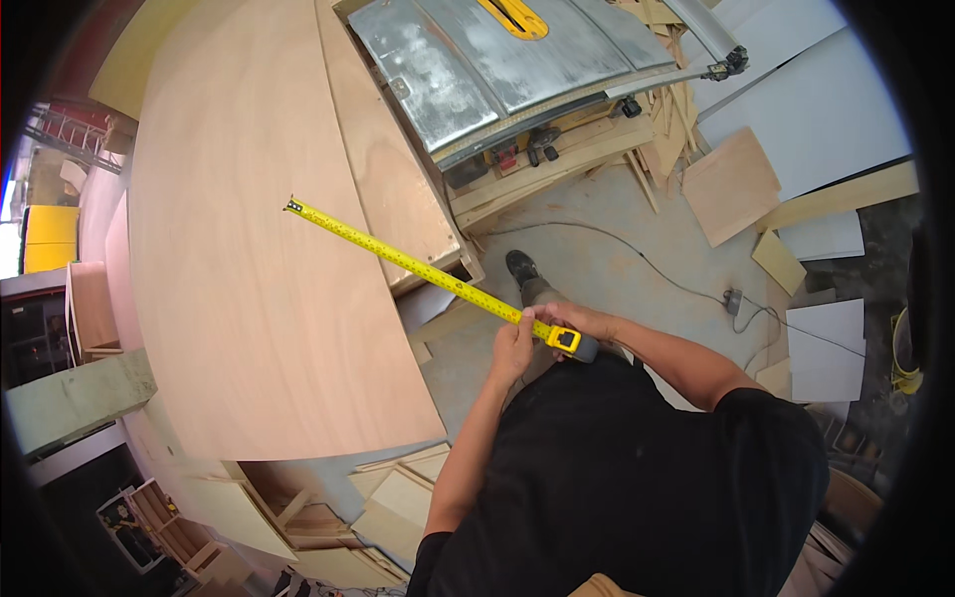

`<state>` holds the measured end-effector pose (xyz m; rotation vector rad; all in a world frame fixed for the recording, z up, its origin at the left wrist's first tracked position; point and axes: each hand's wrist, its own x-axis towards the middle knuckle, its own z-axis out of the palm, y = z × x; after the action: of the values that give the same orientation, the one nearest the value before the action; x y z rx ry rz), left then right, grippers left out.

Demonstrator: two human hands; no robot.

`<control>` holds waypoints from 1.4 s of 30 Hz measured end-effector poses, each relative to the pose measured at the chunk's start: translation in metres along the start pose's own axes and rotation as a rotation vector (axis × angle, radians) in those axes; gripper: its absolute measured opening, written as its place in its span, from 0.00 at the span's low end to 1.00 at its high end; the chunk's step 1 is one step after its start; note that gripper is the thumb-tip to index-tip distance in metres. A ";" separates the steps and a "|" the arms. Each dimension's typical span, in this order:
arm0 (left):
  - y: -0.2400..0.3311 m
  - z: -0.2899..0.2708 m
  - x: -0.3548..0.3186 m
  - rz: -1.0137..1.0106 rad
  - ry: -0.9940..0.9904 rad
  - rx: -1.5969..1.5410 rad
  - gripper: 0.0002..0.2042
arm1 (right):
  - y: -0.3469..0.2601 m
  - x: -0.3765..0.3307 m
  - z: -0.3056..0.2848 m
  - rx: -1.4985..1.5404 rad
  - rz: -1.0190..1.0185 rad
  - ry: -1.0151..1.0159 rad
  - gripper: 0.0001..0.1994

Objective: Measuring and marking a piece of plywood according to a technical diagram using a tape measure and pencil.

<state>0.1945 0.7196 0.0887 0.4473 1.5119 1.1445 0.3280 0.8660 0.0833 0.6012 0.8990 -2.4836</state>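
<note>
A yellow and black tape measure [574, 344] is held in front of my body, its yellow blade [398, 260] pulled out straight toward the far left. The blade's hooked tip hangs over or rests on a large plywood sheet [249, 298]; which of the two I cannot tell. My left hand [513, 346] pinches the blade close to the case. Just right of it, my right hand [582, 320] is closed around the tape measure by the case mouth, with some of its fingers hidden.
A table saw [448, 80] with a yellow insert plate [515, 16] stands beyond the sheet's right edge. Wood offcuts [731, 184] lie at the right, and a cable [647, 257] crosses the floor. More cut boards [398, 502] lie at the lower left, near my left arm.
</note>
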 end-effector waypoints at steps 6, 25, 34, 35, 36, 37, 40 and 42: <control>0.025 0.003 0.034 0.052 0.118 0.040 0.26 | -0.014 0.030 -0.027 0.078 -0.193 0.311 0.27; 0.044 -0.059 0.035 -0.209 0.398 -0.472 0.28 | -0.138 0.258 -0.257 0.489 -0.244 0.801 0.13; 0.030 -0.046 0.044 -0.184 0.386 0.035 0.24 | -0.115 0.127 -0.109 0.473 -0.051 -0.111 0.43; 0.028 -0.047 0.045 -0.180 0.310 0.137 0.24 | -0.122 0.107 -0.085 0.383 -0.089 -0.040 0.40; 0.025 -0.049 0.048 -0.173 0.234 0.242 0.23 | -0.126 0.094 -0.067 0.291 -0.135 0.031 0.37; 0.008 -0.050 0.051 -0.128 0.227 0.256 0.25 | -0.116 0.094 -0.067 -0.038 -0.142 0.133 0.32; 0.023 -0.036 0.052 -0.036 0.128 0.302 0.25 | -0.109 0.066 -0.082 -0.393 -0.152 0.247 0.22; 0.009 -0.029 0.048 0.094 0.136 0.241 0.23 | -0.115 0.047 -0.078 -0.421 -0.133 0.230 0.18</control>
<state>0.1514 0.7491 0.0673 0.6192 1.7730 1.0868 0.2486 0.9867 0.0601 0.7041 1.5438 -2.2590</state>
